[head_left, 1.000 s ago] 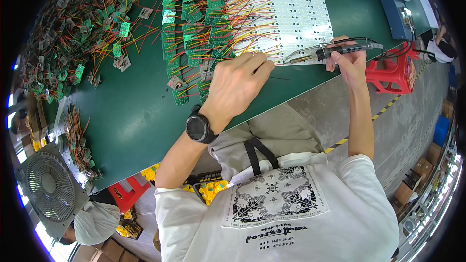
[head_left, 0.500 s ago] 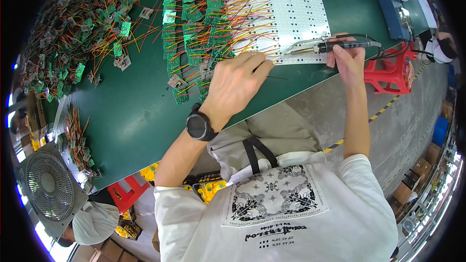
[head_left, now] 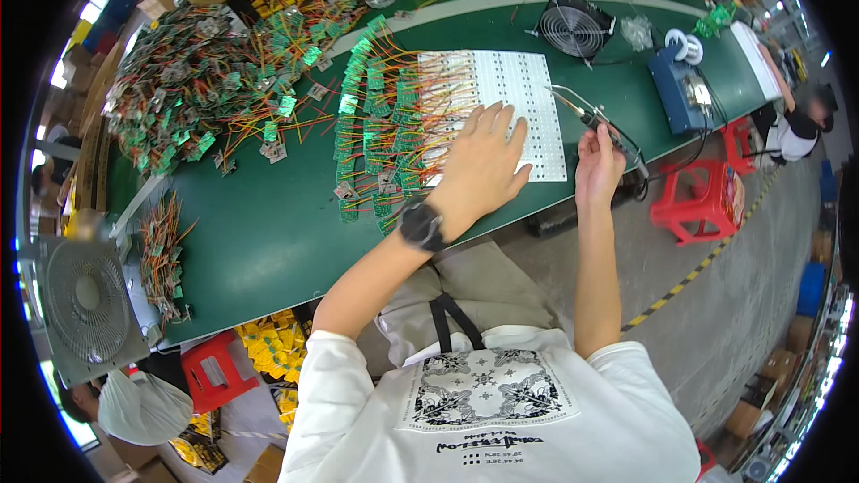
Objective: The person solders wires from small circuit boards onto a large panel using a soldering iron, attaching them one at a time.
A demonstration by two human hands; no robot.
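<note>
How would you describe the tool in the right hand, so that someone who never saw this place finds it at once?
Start at the long green workbench and find the white panel lying on it under the left hand. Just off the panel's right edge, the right hand holds a soldering iron, thin as a pen. Unlike the wired green boards lying flat, it is dark, raised above the bench, and trails a black cord.

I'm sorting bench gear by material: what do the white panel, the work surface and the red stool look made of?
White panel: seems a rigid circuit sheet, matte white, with a grid of small dots. Work surface: looks like a green rubbery mat, smooth with a soft sheen. Red stool: probably moulded plastic, uniformly glossy red.
</note>
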